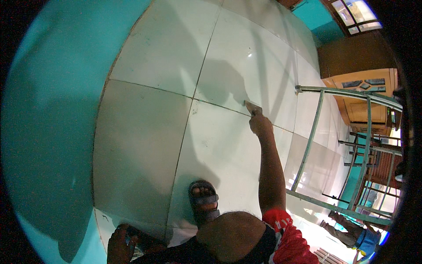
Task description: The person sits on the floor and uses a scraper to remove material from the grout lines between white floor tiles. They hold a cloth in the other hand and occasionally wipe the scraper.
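Note:
My right hand [260, 124] is stretched forward over the pale floor tiles, closed round the handle of a putty knife [253, 107]. Its flared blade points up and left, at the dark joint between two tiles; whether the edge touches cannot be made out. The joint line [224, 107] runs from the blade to a crossing of tile joints on the left. At the lower left, my left hand [118, 244] is curled low by my knee, and what lies in its fingers is in shadow. My sandalled foot [204, 201] rests on the tile between both hands.
A teal wall [48, 127] curves along the left side of the floor. On the right stands a metal scaffold frame [314, 141]. Behind it are a wooden door [367, 99] and another person [368, 241] in blue and yellow. Shadows fall across the tiles.

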The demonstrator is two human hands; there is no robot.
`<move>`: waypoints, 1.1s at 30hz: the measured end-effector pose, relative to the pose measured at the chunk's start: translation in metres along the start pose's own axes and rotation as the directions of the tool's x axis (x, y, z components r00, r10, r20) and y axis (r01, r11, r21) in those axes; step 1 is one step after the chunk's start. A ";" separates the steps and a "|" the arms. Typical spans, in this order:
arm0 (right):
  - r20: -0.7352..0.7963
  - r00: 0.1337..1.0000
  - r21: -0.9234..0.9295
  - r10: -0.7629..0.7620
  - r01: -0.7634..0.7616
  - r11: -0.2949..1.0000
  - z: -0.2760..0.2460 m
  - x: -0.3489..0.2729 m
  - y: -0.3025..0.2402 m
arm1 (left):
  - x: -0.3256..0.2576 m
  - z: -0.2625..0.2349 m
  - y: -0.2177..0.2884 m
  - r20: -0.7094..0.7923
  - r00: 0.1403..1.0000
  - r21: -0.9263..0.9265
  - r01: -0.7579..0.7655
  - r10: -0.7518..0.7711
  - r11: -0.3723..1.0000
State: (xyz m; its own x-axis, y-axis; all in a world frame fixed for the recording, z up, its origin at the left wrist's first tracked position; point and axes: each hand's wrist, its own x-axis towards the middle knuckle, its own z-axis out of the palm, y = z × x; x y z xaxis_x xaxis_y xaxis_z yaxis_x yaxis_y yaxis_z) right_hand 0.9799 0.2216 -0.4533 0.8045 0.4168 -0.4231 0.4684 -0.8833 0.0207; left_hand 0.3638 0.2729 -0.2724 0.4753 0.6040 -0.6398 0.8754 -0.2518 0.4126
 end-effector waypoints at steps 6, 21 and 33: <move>-0.020 1.000 0.017 -0.016 0.017 1.000 0.003 0.000 0.008 | 0.006 -0.002 0.007 0.041 0.998 0.014 0.044 -0.044 0.999; -0.022 0.994 -0.070 -0.103 0.102 0.992 0.003 0.006 -0.004 | 0.014 -0.003 0.003 0.070 0.994 0.166 0.075 -0.088 0.983; -0.024 0.858 -0.140 -0.513 0.505 0.852 -0.028 0.024 -0.168 | 0.026 -0.032 0.042 0.110 0.979 0.045 0.168 -0.172 0.985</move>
State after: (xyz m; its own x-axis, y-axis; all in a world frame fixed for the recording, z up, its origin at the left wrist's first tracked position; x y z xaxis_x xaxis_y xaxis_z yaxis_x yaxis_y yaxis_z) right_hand 0.9310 0.3864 -0.4417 0.4593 0.8157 -0.3517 0.8562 -0.5121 -0.0693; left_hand 0.4101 0.3023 -0.2515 0.3244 0.5510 -0.7688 0.9459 -0.1807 0.2696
